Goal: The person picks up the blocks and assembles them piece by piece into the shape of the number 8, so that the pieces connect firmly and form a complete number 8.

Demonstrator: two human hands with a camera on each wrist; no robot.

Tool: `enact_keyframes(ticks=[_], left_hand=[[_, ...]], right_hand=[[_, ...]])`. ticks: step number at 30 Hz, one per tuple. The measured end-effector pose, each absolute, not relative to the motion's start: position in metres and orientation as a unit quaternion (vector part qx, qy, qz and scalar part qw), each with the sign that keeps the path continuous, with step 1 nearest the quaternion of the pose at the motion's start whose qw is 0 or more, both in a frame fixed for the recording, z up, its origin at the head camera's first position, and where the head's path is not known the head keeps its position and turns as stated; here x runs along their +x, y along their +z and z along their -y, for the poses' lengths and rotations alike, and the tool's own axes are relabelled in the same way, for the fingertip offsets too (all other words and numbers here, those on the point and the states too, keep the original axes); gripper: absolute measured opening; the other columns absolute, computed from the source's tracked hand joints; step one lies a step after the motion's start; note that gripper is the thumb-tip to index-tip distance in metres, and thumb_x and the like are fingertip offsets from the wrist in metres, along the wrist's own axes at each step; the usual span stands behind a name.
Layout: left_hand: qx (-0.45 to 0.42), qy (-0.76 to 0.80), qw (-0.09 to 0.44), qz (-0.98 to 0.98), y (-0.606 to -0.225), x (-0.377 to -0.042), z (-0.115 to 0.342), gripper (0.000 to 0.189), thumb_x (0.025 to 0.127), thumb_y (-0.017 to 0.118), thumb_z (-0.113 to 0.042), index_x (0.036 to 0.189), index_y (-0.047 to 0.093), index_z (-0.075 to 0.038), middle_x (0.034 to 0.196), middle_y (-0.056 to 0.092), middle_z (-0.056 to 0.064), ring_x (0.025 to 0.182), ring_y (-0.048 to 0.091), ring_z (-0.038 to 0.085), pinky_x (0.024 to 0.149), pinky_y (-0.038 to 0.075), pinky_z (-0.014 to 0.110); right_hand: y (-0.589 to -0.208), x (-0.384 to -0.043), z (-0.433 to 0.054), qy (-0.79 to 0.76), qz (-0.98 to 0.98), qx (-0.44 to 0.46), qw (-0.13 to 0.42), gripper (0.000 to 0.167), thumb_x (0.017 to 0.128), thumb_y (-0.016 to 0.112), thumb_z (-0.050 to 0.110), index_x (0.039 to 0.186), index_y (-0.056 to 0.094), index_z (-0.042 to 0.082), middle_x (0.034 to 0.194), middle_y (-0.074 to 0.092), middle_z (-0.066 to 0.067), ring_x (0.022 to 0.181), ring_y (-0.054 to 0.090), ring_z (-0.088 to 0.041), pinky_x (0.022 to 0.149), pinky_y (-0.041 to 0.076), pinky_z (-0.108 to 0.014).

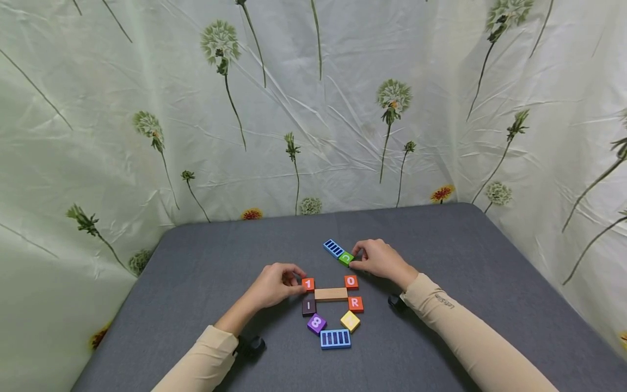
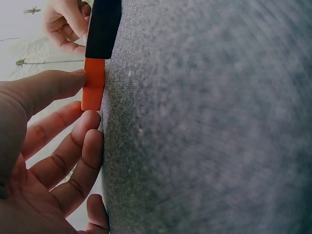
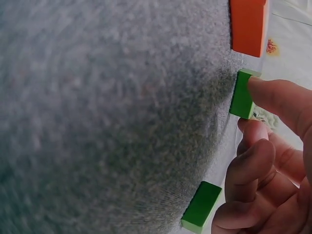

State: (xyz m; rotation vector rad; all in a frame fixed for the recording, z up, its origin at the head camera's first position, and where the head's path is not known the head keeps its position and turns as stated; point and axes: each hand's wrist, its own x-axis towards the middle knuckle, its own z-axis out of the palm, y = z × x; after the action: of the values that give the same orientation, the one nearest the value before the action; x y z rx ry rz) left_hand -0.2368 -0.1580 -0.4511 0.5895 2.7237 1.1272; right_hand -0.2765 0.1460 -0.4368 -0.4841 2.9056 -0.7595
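My left hand [image 1: 275, 284] pinches a red number tile marked 1 [image 1: 307, 284] lying on the table; in the left wrist view its thumb touches the orange-red side of the tile [image 2: 93, 85]. My right hand [image 1: 379, 258] holds a green letter tile marked C [image 1: 345, 258] between thumb and fingertips. In the right wrist view the thumb presses the near face of the green tile [image 3: 242, 95]. A blue barred tile [image 1: 334, 248] adjoins the green one at its upper left. Below the red 1 tile sits a dark tile [image 1: 308, 306].
A wooden plank [image 1: 331, 294] lies between the hands. Red tiles O [image 1: 351, 281] and R [image 1: 356, 304], a purple 8 tile [image 1: 317, 323], a yellow tile [image 1: 350, 321] and a blue barred tile [image 1: 335, 338] lie around it. The right wrist view shows another green block [image 3: 201, 207].
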Motion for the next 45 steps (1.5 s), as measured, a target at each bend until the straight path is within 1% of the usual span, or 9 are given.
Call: enact_keyframes(ticks=[9, 15, 21, 27, 33, 37, 45], left_hand=[[0.198, 0.381, 0.072, -0.900, -0.452, -0.237, 0.161, 0.020, 0.090, 0.087, -0.012, 0.108, 0.079, -0.009, 0.077, 0.065, -0.004, 0.067, 0.056, 0.010, 0.058, 0.045, 0.024], [0.196, 0.384, 0.073, -0.899, -0.452, -0.237, 0.161, 0.020, 0.090, 0.088, -0.013, 0.107, 0.079, -0.009, 0.077, 0.065, -0.004, 0.067, 0.057, 0.010, 0.057, 0.046, 0.024], [0.194, 0.385, 0.073, -0.899, -0.452, -0.236, 0.161, 0.019, 0.090, 0.087, -0.012, 0.107, 0.079, -0.009, 0.077, 0.065, -0.003, 0.067, 0.057, 0.011, 0.057, 0.046, 0.024], [0.191, 0.384, 0.072, -0.901, -0.452, -0.236, 0.161, 0.019, 0.090, 0.087, -0.011, 0.107, 0.079, -0.009, 0.077, 0.065, -0.003, 0.067, 0.056, 0.011, 0.056, 0.045, 0.024], [0.192, 0.384, 0.074, -0.900, -0.453, -0.237, 0.160, 0.019, 0.090, 0.087, -0.011, 0.107, 0.079, -0.009, 0.078, 0.064, -0.003, 0.068, 0.056, 0.011, 0.057, 0.045, 0.024], [0.190, 0.384, 0.073, -0.901, -0.453, -0.236, 0.161, 0.018, 0.090, 0.087, -0.011, 0.106, 0.079, -0.009, 0.078, 0.064, -0.003, 0.067, 0.056, 0.011, 0.056, 0.045, 0.024], [0.193, 0.385, 0.074, -0.900, -0.453, -0.236, 0.160, 0.018, 0.090, 0.087, -0.012, 0.106, 0.079, -0.009, 0.077, 0.064, -0.003, 0.067, 0.056, 0.011, 0.056, 0.045, 0.024]], right_hand=[[-0.437, -0.278, -0.141, -0.246, -0.956, -0.152, 0.039, 0.028, 0.094, 0.084, 0.031, 0.110, 0.077, 0.009, 0.070, 0.060, 0.003, 0.057, 0.050, -0.009, 0.056, 0.037, -0.027], [-0.438, -0.277, -0.138, -0.247, -0.956, -0.153, 0.043, 0.028, 0.094, 0.084, 0.033, 0.109, 0.077, 0.011, 0.070, 0.060, 0.003, 0.058, 0.051, -0.009, 0.056, 0.037, -0.026], [-0.438, -0.276, -0.134, -0.243, -0.955, -0.163, 0.037, 0.024, 0.094, 0.084, 0.033, 0.105, 0.077, 0.012, 0.067, 0.058, 0.004, 0.056, 0.047, -0.007, 0.054, 0.034, -0.024], [-0.437, -0.276, -0.127, -0.221, -0.958, -0.179, 0.041, 0.019, 0.095, 0.084, 0.029, 0.099, 0.076, 0.013, 0.067, 0.058, 0.005, 0.057, 0.047, -0.006, 0.054, 0.034, -0.023], [-0.432, -0.278, -0.123, -0.221, -0.957, -0.185, 0.038, 0.025, 0.096, 0.083, 0.030, 0.109, 0.078, 0.010, 0.068, 0.060, 0.004, 0.056, 0.048, -0.008, 0.055, 0.035, -0.024], [-0.428, -0.279, -0.121, -0.219, -0.956, -0.189, 0.044, 0.026, 0.096, 0.083, 0.028, 0.115, 0.078, 0.011, 0.069, 0.059, 0.003, 0.057, 0.048, -0.008, 0.056, 0.035, -0.025], [-0.426, -0.280, -0.118, -0.219, -0.953, -0.203, 0.057, 0.022, 0.098, 0.080, 0.021, 0.118, 0.078, 0.012, 0.073, 0.061, 0.003, 0.060, 0.050, -0.009, 0.057, 0.036, -0.025]])
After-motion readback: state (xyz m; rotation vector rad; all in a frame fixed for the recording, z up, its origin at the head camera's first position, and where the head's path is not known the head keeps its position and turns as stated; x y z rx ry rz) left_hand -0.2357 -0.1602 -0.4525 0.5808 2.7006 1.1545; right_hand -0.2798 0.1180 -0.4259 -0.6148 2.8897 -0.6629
